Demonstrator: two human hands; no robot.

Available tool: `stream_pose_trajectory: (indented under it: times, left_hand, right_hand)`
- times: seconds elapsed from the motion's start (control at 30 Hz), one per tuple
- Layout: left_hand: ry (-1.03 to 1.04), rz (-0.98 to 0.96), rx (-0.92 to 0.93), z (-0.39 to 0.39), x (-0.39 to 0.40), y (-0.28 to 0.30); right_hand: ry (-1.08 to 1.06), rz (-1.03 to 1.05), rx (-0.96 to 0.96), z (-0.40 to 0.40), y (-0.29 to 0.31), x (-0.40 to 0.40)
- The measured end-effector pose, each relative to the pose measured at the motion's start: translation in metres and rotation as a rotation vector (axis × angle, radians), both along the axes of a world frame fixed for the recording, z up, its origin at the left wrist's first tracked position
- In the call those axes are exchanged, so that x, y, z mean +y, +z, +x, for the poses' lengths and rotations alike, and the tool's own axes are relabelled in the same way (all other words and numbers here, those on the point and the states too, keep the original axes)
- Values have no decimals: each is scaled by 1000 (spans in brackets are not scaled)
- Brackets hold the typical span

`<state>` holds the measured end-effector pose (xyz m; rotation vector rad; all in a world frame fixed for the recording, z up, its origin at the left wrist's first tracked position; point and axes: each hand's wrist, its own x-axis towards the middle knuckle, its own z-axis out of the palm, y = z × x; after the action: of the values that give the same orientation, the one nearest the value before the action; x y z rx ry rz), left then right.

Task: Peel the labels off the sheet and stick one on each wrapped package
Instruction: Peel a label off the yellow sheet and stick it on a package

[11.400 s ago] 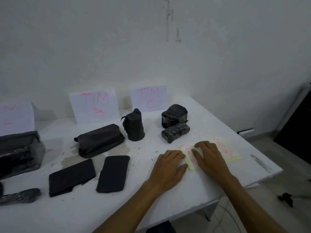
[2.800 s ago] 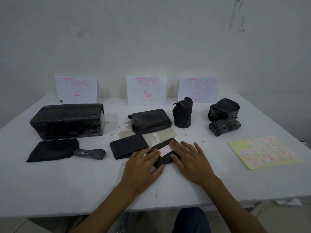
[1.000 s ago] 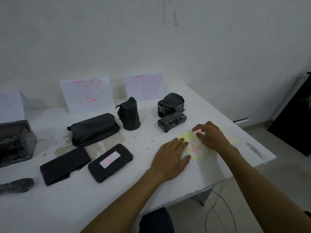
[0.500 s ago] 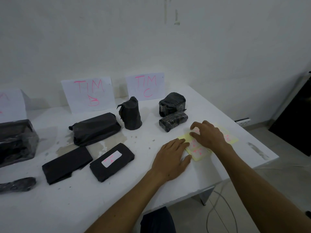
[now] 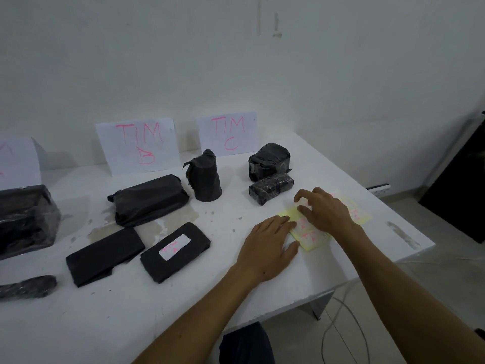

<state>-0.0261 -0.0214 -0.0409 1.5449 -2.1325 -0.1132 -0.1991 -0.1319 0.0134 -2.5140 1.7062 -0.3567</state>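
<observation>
A yellow label sheet (image 5: pixel 313 240) with pink-lettered labels lies near the table's right edge. My left hand (image 5: pixel 267 248) lies flat, its fingertips pressing the sheet's left edge. My right hand (image 5: pixel 325 211) arches over the sheet, bent fingertips touching a label at its far left corner and covering much of it. One flat black package (image 5: pixel 183 261) carries a white label (image 5: pixel 174 246). Unlabelled black packages: a flat one (image 5: pixel 105 256), a long one (image 5: pixel 148 199), an upright one (image 5: pixel 206 177), two at the back right (image 5: pixel 269 161) (image 5: pixel 270 187).
Paper signs "TIM B" (image 5: pixel 139 145) and "TIM C" (image 5: pixel 228 134) lean on the wall. A large black package (image 5: pixel 23 219) and a small roll (image 5: pixel 26 287) sit at the left. The table edge (image 5: pixel 393 261) is just right of the sheet; a cable (image 5: pixel 341 329) lies on the floor.
Since 2.8 s ago both hands left the labelled flat package and came to the sheet. Over the last second my right hand's fingertips crept left across the sheet; my left hand stayed.
</observation>
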Motion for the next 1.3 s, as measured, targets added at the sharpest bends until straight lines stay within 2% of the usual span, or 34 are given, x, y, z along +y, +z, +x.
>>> stream_pose_trajectory:
  times: [0.5, 0.9, 1.3]
  left_hand:
    - [-5, -6, 5, 0, 1, 0]
    - [-6, -21, 21, 0, 1, -2]
    - [-9, -59, 44, 1, 3, 0]
  right_hand:
    - [-41, -31, -20, 4, 2, 6]
    - [-194, -88, -30, 18, 3, 10]
    - [-197, 129, -448, 5, 21, -1]
